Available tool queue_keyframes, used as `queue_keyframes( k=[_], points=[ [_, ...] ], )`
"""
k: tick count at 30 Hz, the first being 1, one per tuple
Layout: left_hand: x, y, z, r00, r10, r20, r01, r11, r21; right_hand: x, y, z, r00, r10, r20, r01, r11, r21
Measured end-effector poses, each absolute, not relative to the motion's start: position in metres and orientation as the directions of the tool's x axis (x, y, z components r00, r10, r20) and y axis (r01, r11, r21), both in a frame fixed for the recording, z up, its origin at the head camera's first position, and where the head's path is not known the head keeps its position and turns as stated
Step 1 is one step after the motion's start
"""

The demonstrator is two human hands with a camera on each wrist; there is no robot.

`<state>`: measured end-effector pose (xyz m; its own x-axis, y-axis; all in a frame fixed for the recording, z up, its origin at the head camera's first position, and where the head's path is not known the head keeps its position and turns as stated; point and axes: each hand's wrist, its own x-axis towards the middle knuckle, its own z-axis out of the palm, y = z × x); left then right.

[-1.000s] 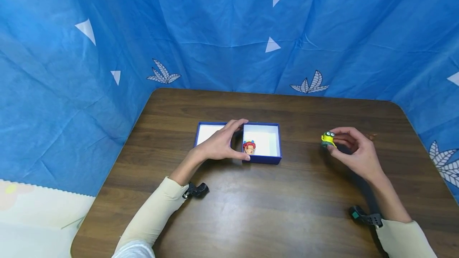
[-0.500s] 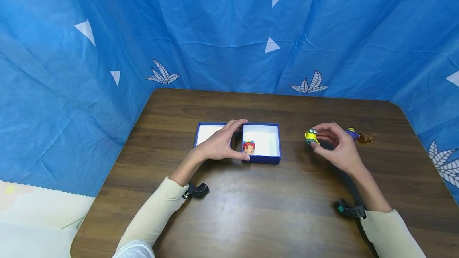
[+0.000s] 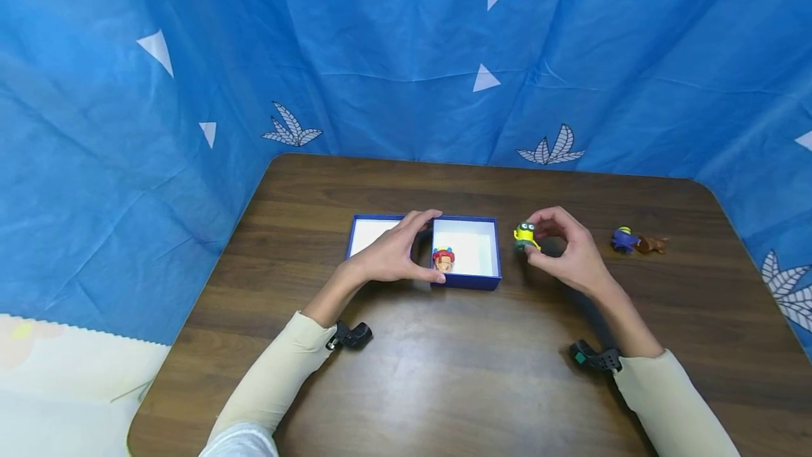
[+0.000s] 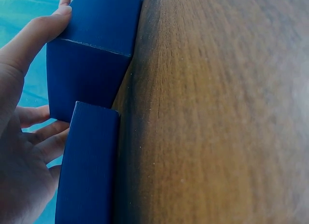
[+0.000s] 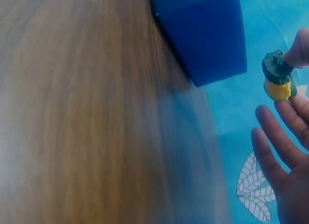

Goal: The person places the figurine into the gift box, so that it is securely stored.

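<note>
My right hand [image 3: 567, 252] pinches a small yellow and green minion figure [image 3: 525, 233] between thumb and fingers, just off the right wall of a blue box. In the right wrist view the minion figure [image 5: 278, 74] shows its dark green base. My left hand [image 3: 396, 249] spans the left end of that blue box [image 3: 466, 281], thumb on the front wall and fingers at the back. Inside the box's white interior, at the front left corner, lies a small figure with a red hat [image 3: 443, 259]. The left wrist view shows the thumb pressed on the box [image 4: 91, 64].
Left of the box, partly under my left hand, lies a shallow blue-rimmed lid [image 3: 371, 233] with a white inside. A purple and yellow figure [image 3: 624, 240] and a brown figure [image 3: 651, 244] lie on the wooden table [image 3: 406, 372] at the right. A blue curtain hangs behind.
My right hand has moved left toward the box, carrying the minion figure. The purple and brown figures have come into full view behind it. My left hand stays on the box.
</note>
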<state>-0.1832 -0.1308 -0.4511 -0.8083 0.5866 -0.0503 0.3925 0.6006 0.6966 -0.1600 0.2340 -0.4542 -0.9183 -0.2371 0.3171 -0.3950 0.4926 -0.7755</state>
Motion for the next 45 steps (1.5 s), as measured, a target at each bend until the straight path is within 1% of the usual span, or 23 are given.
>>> queue_keyframes(
  k=[10,19,26,31,45],
  points=[
    [-0.185,-0.131,-0.45,-0.805,0.591,-0.055,0.396,0.605,0.691,-0.168,0.216,-0.454,-0.911,-0.264,0.318,-0.411,0.5,-0.763],
    [-0.184,-0.13,-0.451,-0.805,0.591,-0.059,0.393,0.604,0.693,-0.175,0.198,-0.456,-0.916,-0.28,0.288,-0.392,0.472,-0.79],
    [-0.185,-0.13,-0.452,-0.807,0.588,-0.053,0.393,0.603,0.695,-0.177,0.184,-0.457,-0.896,-0.323,0.303,-0.428,0.451,-0.783],
    [-0.185,-0.13,-0.453,-0.808,0.587,-0.052,0.392,0.601,0.696,-0.178,0.174,-0.457,-0.895,-0.327,0.302,-0.432,0.47,-0.77],
    [-0.185,-0.129,-0.452,-0.805,0.591,-0.051,0.396,0.599,0.696,-0.178,0.157,-0.462,-0.903,-0.373,0.211,-0.393,0.525,-0.754]
  ],
)
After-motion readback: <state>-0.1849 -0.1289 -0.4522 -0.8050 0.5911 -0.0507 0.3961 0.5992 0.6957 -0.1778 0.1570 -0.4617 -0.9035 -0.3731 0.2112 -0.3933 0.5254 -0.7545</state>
